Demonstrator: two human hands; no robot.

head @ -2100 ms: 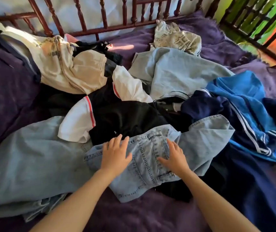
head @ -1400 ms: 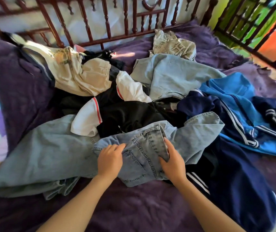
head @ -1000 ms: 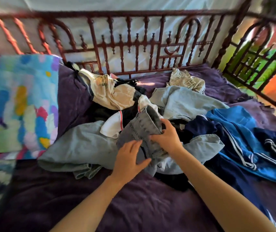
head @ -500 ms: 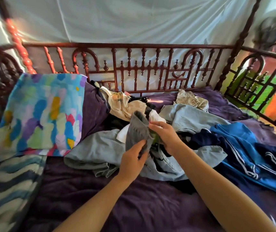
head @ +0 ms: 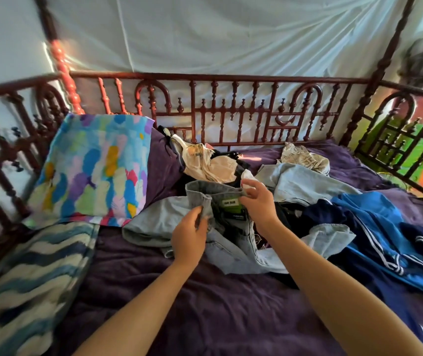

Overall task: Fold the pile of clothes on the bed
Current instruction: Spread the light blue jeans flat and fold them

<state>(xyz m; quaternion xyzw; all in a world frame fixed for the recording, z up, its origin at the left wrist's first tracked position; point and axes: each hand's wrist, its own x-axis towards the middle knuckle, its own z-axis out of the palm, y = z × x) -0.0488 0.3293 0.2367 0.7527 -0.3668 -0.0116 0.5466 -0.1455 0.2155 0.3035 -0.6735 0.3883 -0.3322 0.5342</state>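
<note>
Daylight is streaming in from the right through the side railing point(head: 410, 90), brightening the white sheet point(head: 231, 34) hung at the back and catching the jeans point(head: 197, 190) at centre, which are showing sharp. The near purple bedspread point(head: 205, 299) is lying in dim shadow. The wide lens is bowing the back rail point(head: 231, 79), while the left bedpost point(head: 61, 62) and striped pillow point(head: 25, 278) are smearing into blur.
</note>
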